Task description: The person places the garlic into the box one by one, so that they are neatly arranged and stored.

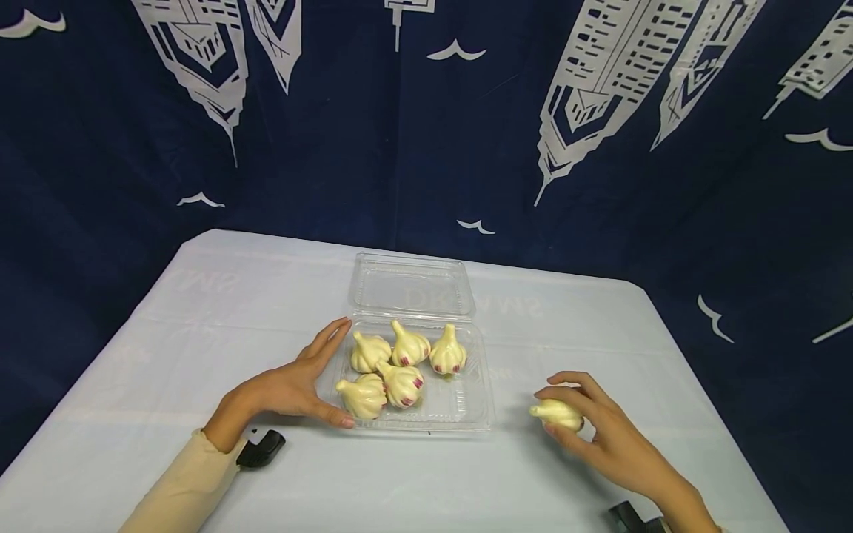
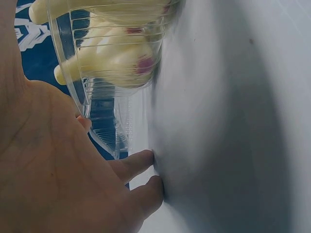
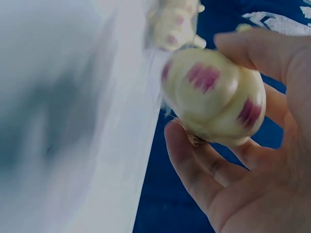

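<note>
In the head view a clear plastic clamshell box (image 1: 460, 406) sits mid-table, holding several garlic bulbs (image 1: 448, 351), cream with purple patches. My left hand (image 1: 293, 386) is spread along the box's left side, thumb at the near left corner and fingertips by the far left. The left wrist view shows its fingers (image 2: 136, 162) reaching down to the tabletop beside the box wall (image 2: 73, 87). To the right of the box, my right hand (image 1: 600, 426) pinches another garlic bulb (image 1: 558, 414) between thumb and fingers. Roots show at its base in the right wrist view.
The box's hinged lid (image 1: 413, 285) lies folded back behind the tray. A white cloth (image 1: 280, 481) covers the table. Behind it hangs a dark blue curtain (image 1: 400, 163) with white building prints.
</note>
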